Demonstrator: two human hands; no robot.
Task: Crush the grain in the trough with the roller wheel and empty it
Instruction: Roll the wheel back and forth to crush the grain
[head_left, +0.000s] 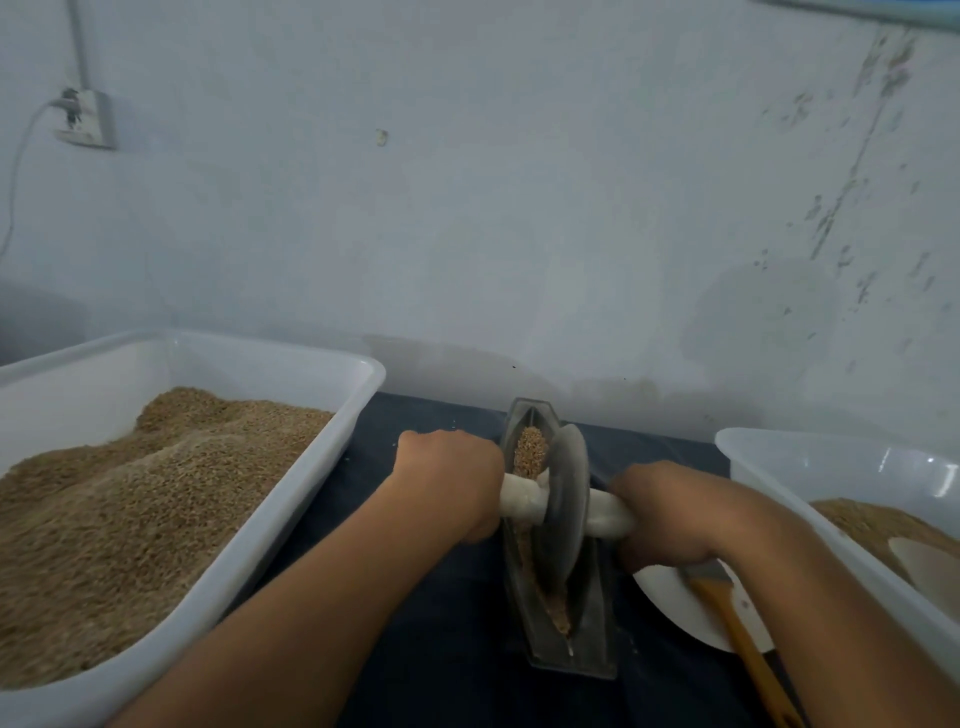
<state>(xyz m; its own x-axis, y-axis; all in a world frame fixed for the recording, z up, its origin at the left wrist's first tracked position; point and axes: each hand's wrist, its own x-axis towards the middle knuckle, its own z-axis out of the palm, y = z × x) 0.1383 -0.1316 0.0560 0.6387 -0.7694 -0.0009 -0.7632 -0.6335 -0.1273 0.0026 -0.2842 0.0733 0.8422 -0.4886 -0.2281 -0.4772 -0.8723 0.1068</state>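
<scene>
A narrow grey boat-shaped trough (589, 623) stands on the dark table, pointing away from me. Brown grain (530, 451) is heaped at its far end and thinly spread along its near end. A grey metal roller wheel (566, 499) stands upright in the trough's middle on a white wrapped axle handle (519, 498). My left hand (449, 480) grips the handle's left end. My right hand (662, 514) grips the right end, hiding most of it.
A large white tub (332, 467) full of grain sits at the left. Another white tub (779, 478) with some grain and a pale scoop (930, 566) is at the right. Under my right wrist lie a white plate (670, 597) and a wooden-handled tool (748, 644). A wall stands close behind.
</scene>
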